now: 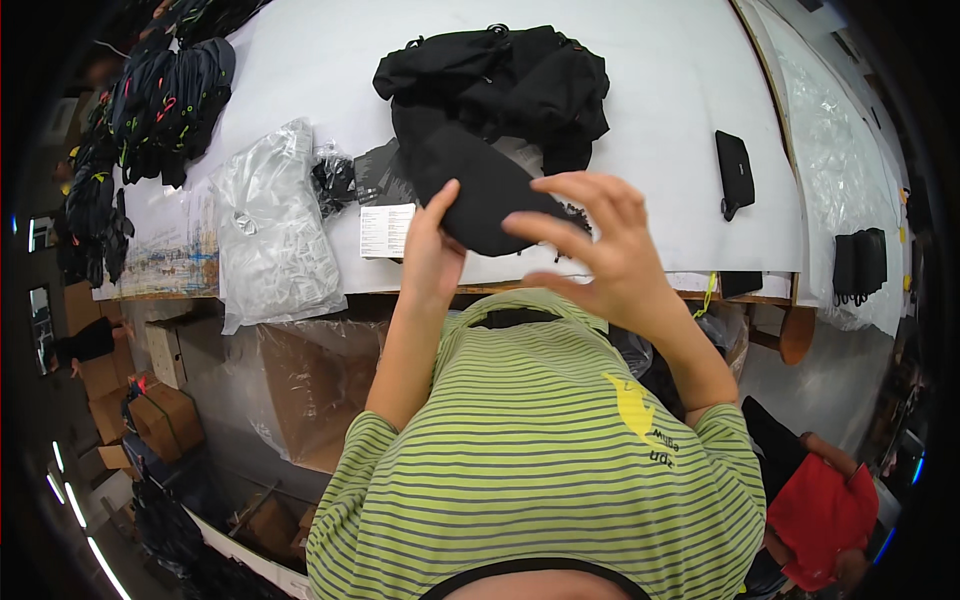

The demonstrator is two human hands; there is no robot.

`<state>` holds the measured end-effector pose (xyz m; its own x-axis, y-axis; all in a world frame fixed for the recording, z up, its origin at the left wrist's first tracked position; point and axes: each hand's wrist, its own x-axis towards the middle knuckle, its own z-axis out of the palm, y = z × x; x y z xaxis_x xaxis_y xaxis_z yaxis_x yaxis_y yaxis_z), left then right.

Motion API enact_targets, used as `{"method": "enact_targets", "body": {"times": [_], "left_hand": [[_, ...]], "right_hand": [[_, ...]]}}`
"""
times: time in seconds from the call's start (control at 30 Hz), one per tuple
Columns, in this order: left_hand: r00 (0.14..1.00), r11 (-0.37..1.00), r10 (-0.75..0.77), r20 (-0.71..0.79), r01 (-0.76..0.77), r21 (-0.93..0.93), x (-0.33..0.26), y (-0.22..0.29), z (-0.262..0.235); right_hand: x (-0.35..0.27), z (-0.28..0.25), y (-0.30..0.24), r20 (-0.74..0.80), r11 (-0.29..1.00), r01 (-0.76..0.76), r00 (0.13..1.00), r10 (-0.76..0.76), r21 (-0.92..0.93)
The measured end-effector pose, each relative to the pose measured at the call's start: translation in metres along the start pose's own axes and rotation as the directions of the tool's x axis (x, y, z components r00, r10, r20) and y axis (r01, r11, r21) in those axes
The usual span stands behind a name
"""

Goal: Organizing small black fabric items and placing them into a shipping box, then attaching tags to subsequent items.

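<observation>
Right hand (610,250) raised, fingers spread and unclenched, fingertips at the black pouch (480,195). Left hand (432,250) upright, gripping the pouch's near edge above the bench (660,120).

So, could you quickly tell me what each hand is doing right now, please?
Left hand: closed on the edge of the black pouch, holding it.
Right hand: open, fingers spread beside the pouch, gripping nothing.
</observation>
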<state>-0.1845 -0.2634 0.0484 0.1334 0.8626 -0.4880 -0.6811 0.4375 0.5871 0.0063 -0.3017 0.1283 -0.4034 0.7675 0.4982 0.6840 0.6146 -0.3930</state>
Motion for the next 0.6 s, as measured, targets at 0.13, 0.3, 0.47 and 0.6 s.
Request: {"method": "enact_targets", "body": {"times": [0.13, 0.3, 0.47, 0.6], "left_hand": [[0.972, 0.973, -0.231, 0.033, 0.231, -0.012, -0.024, -0.003, 0.009], [0.879, 0.442, 0.379, 0.288, -0.446, 0.778, -0.014, -0.002, -0.036], [0.786, 0.577, 0.419, 0.455, -0.617, 0.535, -0.012, 0.026, -0.036], [0.687, 0.365, 0.201, 0.698, -0.714, 0.598, -0.001, 0.050, -0.037]], "right_hand": [[-0.013, 0.027, 0.019, 0.152, 0.974, 0.195, 0.972, -0.177, -0.116], [-0.008, 0.013, 0.026, 0.147, 0.874, -0.264, 0.964, 0.223, 0.408], [-0.012, 0.004, 0.036, 0.024, 0.775, -0.250, 0.956, 0.291, 0.581], [-0.016, -0.004, 0.044, 0.227, 0.575, -0.406, 0.905, 0.360, 0.710]]}}
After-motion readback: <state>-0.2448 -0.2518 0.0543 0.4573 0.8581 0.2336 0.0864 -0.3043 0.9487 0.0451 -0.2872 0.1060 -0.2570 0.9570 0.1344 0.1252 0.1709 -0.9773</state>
